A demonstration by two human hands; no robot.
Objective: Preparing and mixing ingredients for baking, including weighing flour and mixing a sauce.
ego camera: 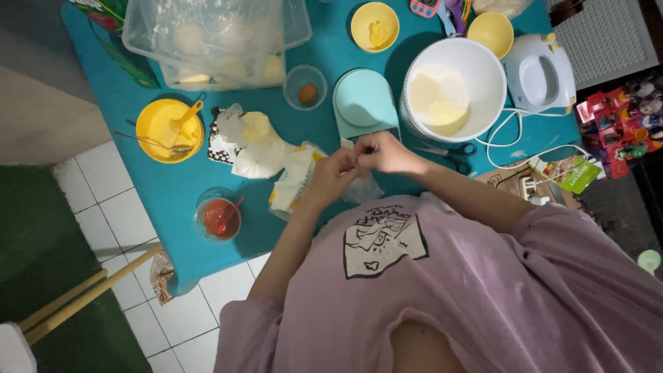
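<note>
Hands [362, 162] pinching clear packet [364, 188], white bag [293, 181] adj.

Small item between pinching hands [362, 160], too tiny to identify

The bench [173, 186] is teal; the mixing bowl [476, 62] white; the shirt [483, 290] lilac; the scale [364, 100] mint.

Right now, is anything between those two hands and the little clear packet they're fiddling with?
Nothing visible. The left hand and right hand both already pinch the small clear packet, just in front of the pale green scale.
</note>
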